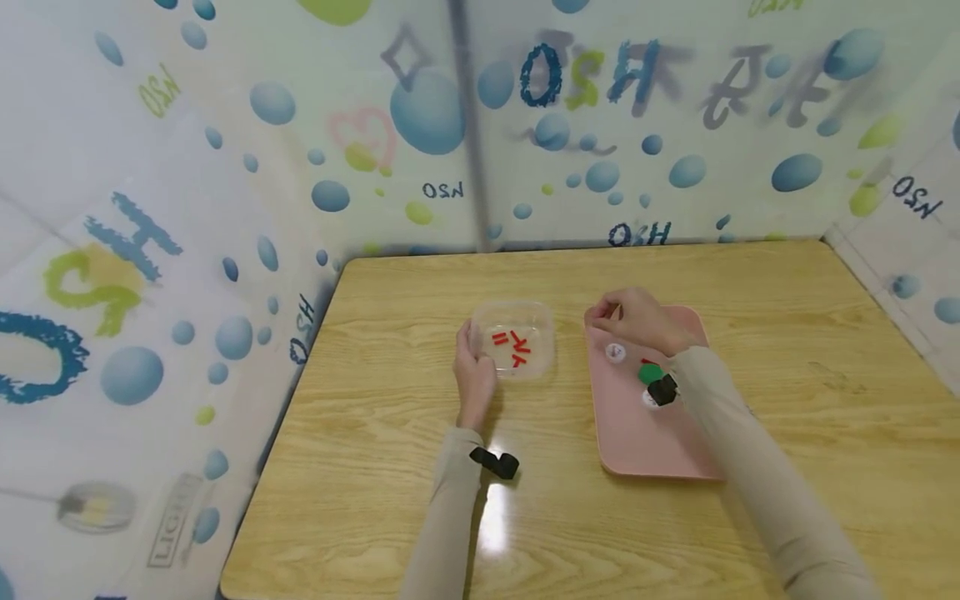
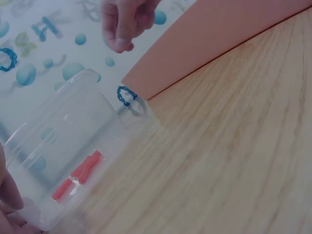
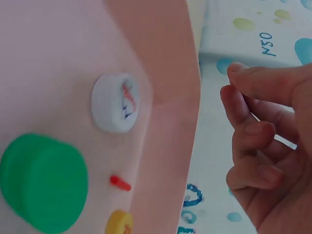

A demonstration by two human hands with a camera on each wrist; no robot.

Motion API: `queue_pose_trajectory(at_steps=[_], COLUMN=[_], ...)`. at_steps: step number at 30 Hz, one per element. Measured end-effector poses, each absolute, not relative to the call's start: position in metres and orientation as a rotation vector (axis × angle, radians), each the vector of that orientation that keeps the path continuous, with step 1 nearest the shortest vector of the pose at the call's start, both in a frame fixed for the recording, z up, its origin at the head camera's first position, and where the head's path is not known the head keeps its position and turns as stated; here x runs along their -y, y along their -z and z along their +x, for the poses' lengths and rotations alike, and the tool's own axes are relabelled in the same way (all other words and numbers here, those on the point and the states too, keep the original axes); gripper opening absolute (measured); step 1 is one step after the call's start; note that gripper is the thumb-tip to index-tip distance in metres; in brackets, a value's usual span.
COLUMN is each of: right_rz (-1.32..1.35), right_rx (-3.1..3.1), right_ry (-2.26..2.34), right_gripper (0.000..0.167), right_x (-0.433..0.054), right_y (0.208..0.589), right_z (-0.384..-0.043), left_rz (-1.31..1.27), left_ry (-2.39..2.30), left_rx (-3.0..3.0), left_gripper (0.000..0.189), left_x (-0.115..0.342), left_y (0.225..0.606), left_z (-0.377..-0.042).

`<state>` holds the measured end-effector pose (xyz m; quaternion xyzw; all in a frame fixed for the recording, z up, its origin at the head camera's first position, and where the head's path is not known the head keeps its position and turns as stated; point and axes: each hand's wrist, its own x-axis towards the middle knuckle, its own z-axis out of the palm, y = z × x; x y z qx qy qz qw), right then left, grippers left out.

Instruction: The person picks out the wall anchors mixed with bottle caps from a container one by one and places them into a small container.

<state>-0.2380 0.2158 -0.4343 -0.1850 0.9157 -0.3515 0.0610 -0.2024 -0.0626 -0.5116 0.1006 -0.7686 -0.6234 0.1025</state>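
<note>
My left hand (image 1: pixel 476 379) grips the left side of a clear plastic container (image 1: pixel 551 350), thumb at the near rim. Several short red sticks (image 1: pixel 519 342) lie on its bottom. Over the far left corner of a pink tray (image 1: pixel 630 442), my right hand (image 1: pixel 637 321) is raised with thumb and index fingertips brought together. In the right wrist view its other fingers curl, and no object shows between the fingertips (image 3: pixel 237 68). Inside the tray are a white cap (image 3: pixel 114 103), a green cap (image 3: pixel 46 183), a yellow cap (image 3: pixel 119 223) and one red stick (image 3: pixel 120 183).
Both tray and container stand on a wooden table (image 1: pixel 360 500), the tray to the right of the container. Patterned walls (image 1: pixel 517 167) rise behind and at the left. A second white cap (image 1: pixel 651 402) lies in the tray, partly covered by the black wrist camera (image 1: pixel 663 389).
</note>
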Motion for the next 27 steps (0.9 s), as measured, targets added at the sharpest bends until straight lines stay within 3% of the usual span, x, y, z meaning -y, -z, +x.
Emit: queue_pose_trajectory(at_steps=[27], right_rz=[-0.365], right_rx=[-2.785], right_ry=[0.947], right_gripper=[0.005], right_x=[-0.274], right_y=[0.459], right_z=[-0.214], left_rz=[0.295], left_ry=[1.81], left_rx=[2.245], left_gripper=[0.073], left_x=[0.061], left_y=[0.511], left_z=[-0.203])
